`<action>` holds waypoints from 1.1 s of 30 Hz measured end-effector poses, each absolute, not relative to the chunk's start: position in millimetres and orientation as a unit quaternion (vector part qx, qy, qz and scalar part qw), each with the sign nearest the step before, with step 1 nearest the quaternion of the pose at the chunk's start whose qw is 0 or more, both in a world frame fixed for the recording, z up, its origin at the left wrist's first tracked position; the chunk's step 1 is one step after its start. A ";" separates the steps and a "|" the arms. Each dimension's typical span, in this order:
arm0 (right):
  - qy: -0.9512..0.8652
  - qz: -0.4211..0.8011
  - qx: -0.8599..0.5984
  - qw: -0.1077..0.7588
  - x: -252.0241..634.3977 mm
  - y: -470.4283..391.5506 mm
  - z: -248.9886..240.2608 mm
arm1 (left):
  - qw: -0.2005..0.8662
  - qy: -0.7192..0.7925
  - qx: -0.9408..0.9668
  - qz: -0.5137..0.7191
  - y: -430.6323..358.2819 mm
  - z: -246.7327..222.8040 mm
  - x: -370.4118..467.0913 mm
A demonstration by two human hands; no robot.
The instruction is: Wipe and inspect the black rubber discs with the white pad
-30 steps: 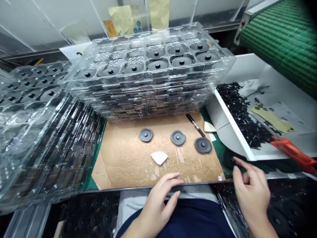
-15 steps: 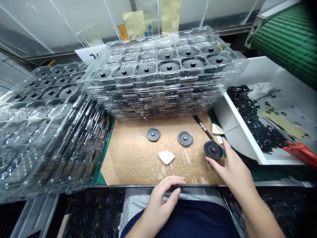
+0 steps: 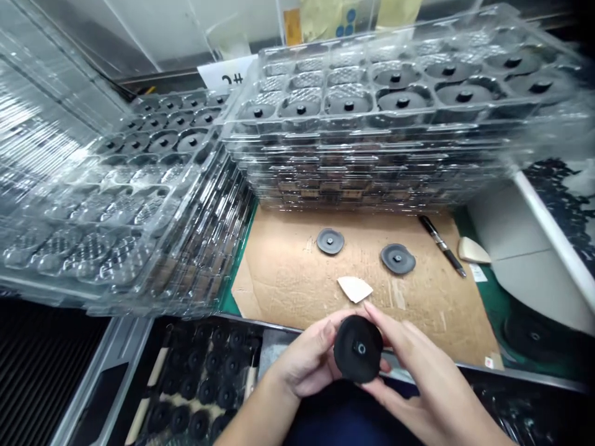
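While both hands meet at the near edge of the counter, they hold one black disc between them. The left hand curls round its left side, and the right hand wraps its right side and back, so both are grasping the disc. Part of the disc's rim is hidden behind the fingers. Two more grey discs lie flat on the brown cardboard, well apart from the hands. A small white scrap lies between them and the hands. A black pen lies near the right edge of the cardboard. Clear trays stacked at the back edge look blurry on the right, and the white bin is cut off there.
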State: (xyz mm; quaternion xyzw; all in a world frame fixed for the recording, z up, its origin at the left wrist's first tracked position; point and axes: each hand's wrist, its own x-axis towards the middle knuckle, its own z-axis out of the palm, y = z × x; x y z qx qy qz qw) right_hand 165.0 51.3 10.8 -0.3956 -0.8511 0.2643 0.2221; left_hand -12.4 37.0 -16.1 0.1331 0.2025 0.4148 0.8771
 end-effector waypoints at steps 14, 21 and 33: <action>-0.849 0.346 -0.368 0.158 127.2 58.2 19.3 | 0.888 0.164 0.099 0.419 24.6 -32.8 -50.0; -0.842 0.371 -0.373 0.123 122.7 61.3 20.3 | 0.891 0.133 0.079 0.427 22.3 -41.2 -55.3; -0.819 0.390 -0.390 0.156 123.8 57.9 18.9 | 0.907 0.113 0.035 0.404 18.3 -41.3 -48.4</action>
